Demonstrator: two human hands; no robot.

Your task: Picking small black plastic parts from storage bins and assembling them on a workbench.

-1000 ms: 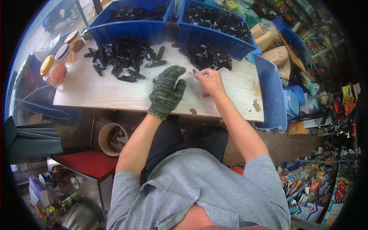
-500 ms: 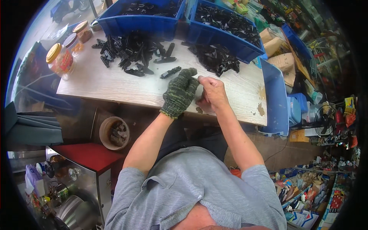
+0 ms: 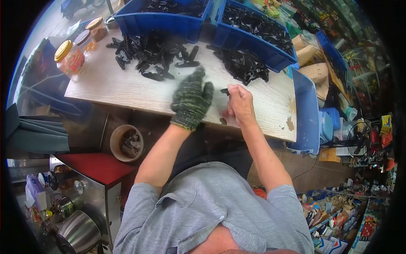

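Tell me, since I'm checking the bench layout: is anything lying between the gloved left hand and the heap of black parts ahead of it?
Nothing visible. The left hand is blurred over bare wooden tabletop, and the stretch up to the nearer heap of black parts shows only wood. The right hand sits off to the side, pinching one small black piece.

Yellow-lidded jars [image 3: 69,59] at the bench's left end, brown bowl [image 3: 126,142] below, steel pot [image 3: 79,233] bottom left
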